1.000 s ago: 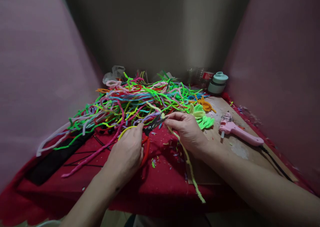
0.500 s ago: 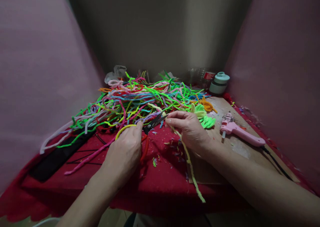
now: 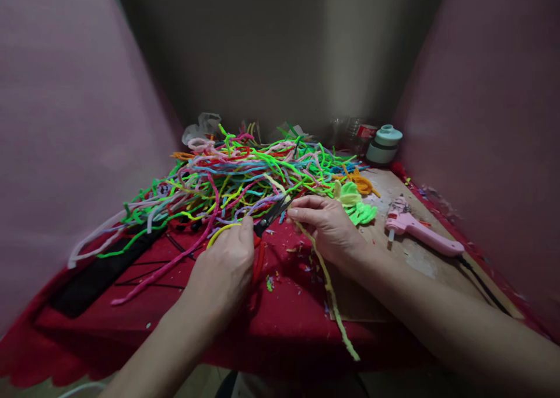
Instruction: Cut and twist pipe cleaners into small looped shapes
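Observation:
My left hand (image 3: pixel 227 258) is closed round the red and yellow handles of a pair of scissors (image 3: pixel 269 218). Their dark blades point up and right, close to the fingertips of my right hand (image 3: pixel 328 226). Between thumb and fingers, my right hand pinches a pale yellow pipe cleaner (image 3: pixel 329 287). One end of it hangs down past the table's front edge; the other sticks up beyond the blades. Whether the blades touch it I cannot tell. Behind both hands lies a tangled heap of coloured pipe cleaners (image 3: pixel 249 170).
Right of my hands, a board (image 3: pixel 394 296) carries a pink glue gun (image 3: pixel 422 233) with a black cord. Green and yellow fuzzy petal shapes (image 3: pixel 361 208) lie nearby. A mint-lidded bottle (image 3: pixel 384 144) stands behind. Small clippings dot the red cloth (image 3: pixel 289 316); a black strip (image 3: pixel 87 287) lies left.
The scissor blades have closed together, and my left hand has shifted slightly right. My right hand keeps its pinch, while the pipe cleaner's hanging end sits a little lower.

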Action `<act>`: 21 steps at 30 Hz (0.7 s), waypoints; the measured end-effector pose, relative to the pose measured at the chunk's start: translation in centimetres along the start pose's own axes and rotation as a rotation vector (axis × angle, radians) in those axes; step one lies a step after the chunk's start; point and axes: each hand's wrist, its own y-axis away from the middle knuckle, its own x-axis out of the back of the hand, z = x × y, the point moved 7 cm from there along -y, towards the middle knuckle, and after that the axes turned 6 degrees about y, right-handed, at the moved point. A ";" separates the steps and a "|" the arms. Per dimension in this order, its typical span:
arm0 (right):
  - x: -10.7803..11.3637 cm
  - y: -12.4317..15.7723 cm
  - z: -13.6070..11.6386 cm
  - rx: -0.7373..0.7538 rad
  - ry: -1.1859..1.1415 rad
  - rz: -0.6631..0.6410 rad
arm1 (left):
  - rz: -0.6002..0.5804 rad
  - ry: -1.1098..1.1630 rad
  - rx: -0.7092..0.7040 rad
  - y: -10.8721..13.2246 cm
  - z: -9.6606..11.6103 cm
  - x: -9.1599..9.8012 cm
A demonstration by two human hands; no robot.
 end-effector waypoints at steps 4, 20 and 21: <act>0.0 0.0 0.0 -0.004 -0.021 0.010 | -0.036 -0.032 0.024 -0.1 0.3 0.1; 0.1 0.2 -0.1 0.019 -0.001 0.030 | -0.219 0.001 0.038 -0.2 0.4 -0.6; 0.2 0.1 0.1 0.009 -0.005 0.036 | -0.235 0.012 0.039 -0.1 0.4 -0.6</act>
